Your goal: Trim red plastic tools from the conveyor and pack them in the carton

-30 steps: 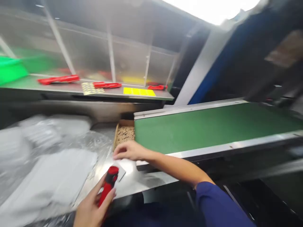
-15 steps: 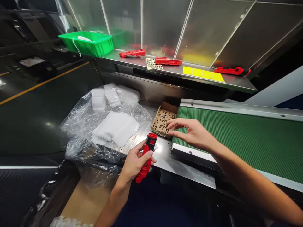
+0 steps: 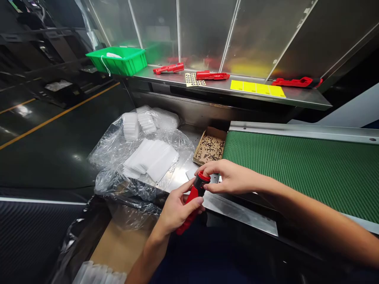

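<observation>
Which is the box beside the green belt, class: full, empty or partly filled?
Partly filled: dark bits lie scattered in the box, brown bottom showing between.

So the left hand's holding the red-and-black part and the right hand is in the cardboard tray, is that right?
No, the right hand isn't in the cardboard tray; the head view shows it at the upper end of the red-and-black part, which the left hand holds.

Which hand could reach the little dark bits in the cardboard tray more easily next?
The right hand, probably: it is nearer the cardboard tray and touches the red-and-black piece's top end, while the left hand grips it lower down.
</observation>
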Motion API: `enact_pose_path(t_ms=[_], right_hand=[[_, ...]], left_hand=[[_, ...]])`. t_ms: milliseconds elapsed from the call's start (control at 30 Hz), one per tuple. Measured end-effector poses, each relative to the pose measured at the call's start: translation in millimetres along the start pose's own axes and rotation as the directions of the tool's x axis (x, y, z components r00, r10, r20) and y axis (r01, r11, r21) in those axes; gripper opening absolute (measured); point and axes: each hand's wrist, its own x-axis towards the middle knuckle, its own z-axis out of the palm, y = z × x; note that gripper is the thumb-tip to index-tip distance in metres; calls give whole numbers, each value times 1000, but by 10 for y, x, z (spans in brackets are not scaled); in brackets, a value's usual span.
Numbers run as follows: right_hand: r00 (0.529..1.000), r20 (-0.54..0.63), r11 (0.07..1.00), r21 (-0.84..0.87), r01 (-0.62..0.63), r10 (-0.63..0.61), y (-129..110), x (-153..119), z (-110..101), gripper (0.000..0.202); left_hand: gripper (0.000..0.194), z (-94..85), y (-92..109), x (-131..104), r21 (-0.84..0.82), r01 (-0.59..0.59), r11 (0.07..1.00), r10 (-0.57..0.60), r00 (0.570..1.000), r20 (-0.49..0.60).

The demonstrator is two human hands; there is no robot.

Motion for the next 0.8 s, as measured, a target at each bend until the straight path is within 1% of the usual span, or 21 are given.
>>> enact_pose_path(t_ms=[133, 267, 333, 400, 500, 600, 633, 667, 700, 767, 800], right_hand=[[999, 12, 999, -18, -41, 41, -1, 16, -3, 13], [996, 80, 1000, -7, -27, 28, 21, 32, -30, 14], [995, 96, 1000, -9, -22, 23, 36, 37, -27, 13], [997, 69, 998, -50, -30, 34, 47, 40, 11, 11], [999, -27, 980, -193, -36, 32, 39, 43, 127, 6], [989, -149, 913, -403, -64, 4, -25, 24, 218, 3], [986, -166, 889, -452, -75, -1, -56, 9, 219, 3], [987, -158, 878, -473, -76, 0, -87, -11, 200, 6], [991, -134, 882, -465, -71, 9, -111, -32, 161, 13], [996, -86, 910, -411, -55, 21, -118, -64, 37, 34], [995, -101, 912, -405, -61, 22, -92, -69, -38, 43]], left_hand=[[81, 26, -28, -12, 41, -21, 999, 22, 1000, -16], [79, 23, -71, -24, 65, -32, 997, 34, 999, -41], [79, 21, -87, -26, 84, -27, 996, 31, 998, -48], [80, 23, -93, -23, 112, -13, 994, 20, 998, -64], [81, 25, -93, -7, 159, 13, 987, 3, 995, -98], [81, 13, -92, 12, 165, 7, 986, 15, 991, -131], [82, 4, -93, 16, 155, 1, 988, 21, 990, -136], [82, -6, -94, 18, 141, -4, 990, 23, 990, -139], [83, -17, -95, 17, 125, -4, 992, 22, 990, -142], [85, -37, -99, 9, 88, 4, 996, 9, 989, -150], [86, -46, -103, 2, 67, 8, 998, 2, 988, -157]])
